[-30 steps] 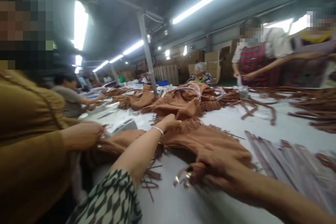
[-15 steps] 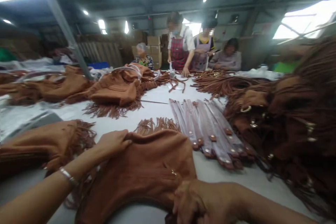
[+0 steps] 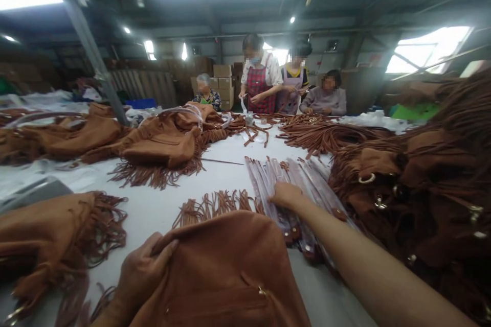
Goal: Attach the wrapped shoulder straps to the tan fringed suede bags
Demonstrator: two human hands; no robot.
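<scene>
A brown fringed handbag (image 3: 230, 260) with a small metal zipper pull lies in front of me. My left hand (image 3: 143, 265) is closed on its upper left edge, thumb on the near side. Fringe (image 3: 220, 204) spreads out beyond the bag's far edge. To the right, bag straps in clear plastic (image 3: 307, 179) lie side by side, with brown ends and metal studs. My right hand (image 3: 286, 196) is on the left part of these straps, its fingers curled and pressed together on one. The fingertips are partly hidden.
Another fringed bag (image 3: 46, 219) lies at the left, with more brown bags (image 3: 161, 143) behind it. A dark pile of bags with metal rings (image 3: 414, 189) rises at the right. Several co-workers (image 3: 263, 76) are at the far end of the white table (image 3: 149, 199).
My right hand has left the bag's near edge and moved forward onto the plastic-wrapped straps. My left hand keeps hold of the bag, lower in view. The view has tilted up slightly.
</scene>
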